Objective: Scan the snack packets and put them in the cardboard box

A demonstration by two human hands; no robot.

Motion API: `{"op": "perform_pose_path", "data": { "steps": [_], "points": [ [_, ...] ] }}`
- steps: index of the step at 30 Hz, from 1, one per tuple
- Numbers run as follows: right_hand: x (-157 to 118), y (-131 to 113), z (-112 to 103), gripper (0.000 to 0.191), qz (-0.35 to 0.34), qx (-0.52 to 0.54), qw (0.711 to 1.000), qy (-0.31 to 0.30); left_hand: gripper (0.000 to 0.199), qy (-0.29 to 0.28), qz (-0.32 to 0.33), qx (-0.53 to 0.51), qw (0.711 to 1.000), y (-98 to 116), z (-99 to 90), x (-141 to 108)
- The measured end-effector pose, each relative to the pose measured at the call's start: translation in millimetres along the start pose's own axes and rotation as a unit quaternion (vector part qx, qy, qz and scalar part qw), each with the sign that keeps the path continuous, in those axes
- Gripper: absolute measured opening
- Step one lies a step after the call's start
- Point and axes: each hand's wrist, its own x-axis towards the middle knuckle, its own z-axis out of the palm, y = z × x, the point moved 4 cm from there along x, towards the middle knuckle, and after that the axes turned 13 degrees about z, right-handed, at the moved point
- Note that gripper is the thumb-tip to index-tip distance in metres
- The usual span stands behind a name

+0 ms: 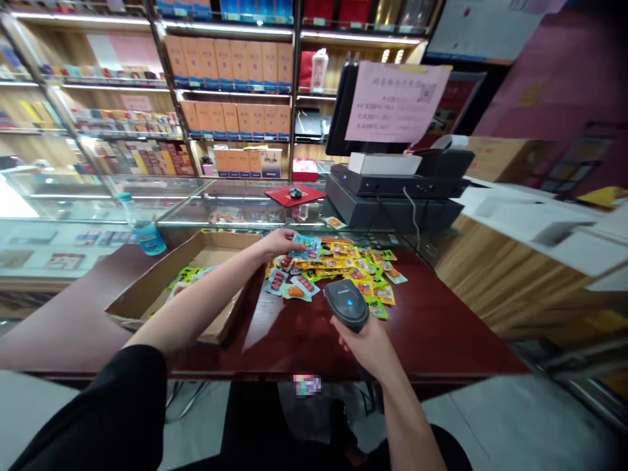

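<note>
The left hand (279,244) is stretched over the dark red tabletop (432,327), and its fingers are bent nearly closed on the edge of a blue packet (307,248). This blue packet is at the back left part of a spread pile of small snack packets (353,265), and most of the pile is yellow, with some green ones. The right hand (370,343) is nearer to the person, and its fingers are wrapped around the handle of a dark grey scanner (346,303), which has a small blue light on its top. The scanner is held just in front of the pile. In front of the blue packet, several packets with red and orange pieces (296,290) lie on the tabletop. To the left there is an open cardboard tray (230,242), and the left forearm passes above it; inside the tray are some more packets (184,278), green and pale. A bottle with blue liquid (148,234) stands upright behind the tray, at its left side. Farther back, a computer mouse (295,193) rests on a red mat (279,196) on a glass counter (230,193), and a monitor (338,111) carrying a pink paper sheet (396,101) is to the right of it.
</note>
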Motion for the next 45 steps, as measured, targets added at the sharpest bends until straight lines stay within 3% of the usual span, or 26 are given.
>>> {"op": "perform_pose_path", "data": {
  "steps": [4, 9, 12, 15, 17, 20, 26, 29, 32, 35, 38, 45],
  "points": [
    [4.4, 2.4, 6.7, 0.032, 0.012, 0.010, 1.000, -0.017, 0.039, 0.053, -0.019, 0.047, 0.997, 20.3, -79.7, -46.3],
    [13.6, -2.9, 21.4, 0.033, -0.016, 0.006, 0.998, -0.057, 0.038, 0.196, -0.080, 0.130, 0.969, 28.5, -171.7, -122.7],
    [18.2, -7.2, 27.2, 0.033, -0.026, -0.005, 0.997, -0.074, 0.028, 0.255, -0.084, 0.208, 0.941, 29.4, -203.1, -152.7],
    [19.7, -10.2, 28.7, 0.033, -0.029, -0.017, 0.996, -0.080, 0.024, 0.266, -0.076, 0.207, 0.938, 21.9, -210.2, -158.0],
    [19.0, -11.1, 27.0, 0.033, -0.025, -0.012, 0.997, -0.077, 0.028, 0.247, -0.072, 0.204, 0.945, 14.1, -200.9, -148.1],
    [16.0, -10.9, 20.2, 0.031, -0.018, -0.001, 0.998, -0.055, 0.037, 0.187, -0.048, 0.215, 0.957, 3.0, -166.9, -118.7],
    [9.6, -5.6, -1.3, 0.026, 0.000, -0.010, 1.000, -0.013, 0.034, 0.017, 0.038, 0.241, 0.970, -20.6, -55.6, -45.5],
    [8.1, -2.9, -12.1, 0.024, 0.002, -0.025, 1.000, 0.011, 0.028, -0.072, 0.070, 0.304, 0.947, -30.6, -0.6, -21.0],
    [6.5, -1.3, -20.2, 0.024, 0.005, -0.032, 0.999, 0.027, 0.032, -0.137, 0.066, 0.436, 0.887, -40.9, 37.9, -12.7],
    [4.4, -2.7, -24.5, 0.024, -0.009, -0.036, 0.999, 0.038, 0.058, -0.129, 0.045, 0.543, 0.829, -53.1, 52.4, -16.2],
    [2.7, -6.5, -23.6, 0.024, -0.039, -0.032, 0.998, 0.037, 0.077, -0.128, 0.036, 0.575, 0.807, -65.8, 54.5, -23.0],
    [2.5, -6.6, -20.6, 0.025, -0.053, -0.037, 0.996, 0.063, 0.073, -0.175, 0.073, 0.589, 0.785, -73.3, 64.0, -29.0]
  ]
}}
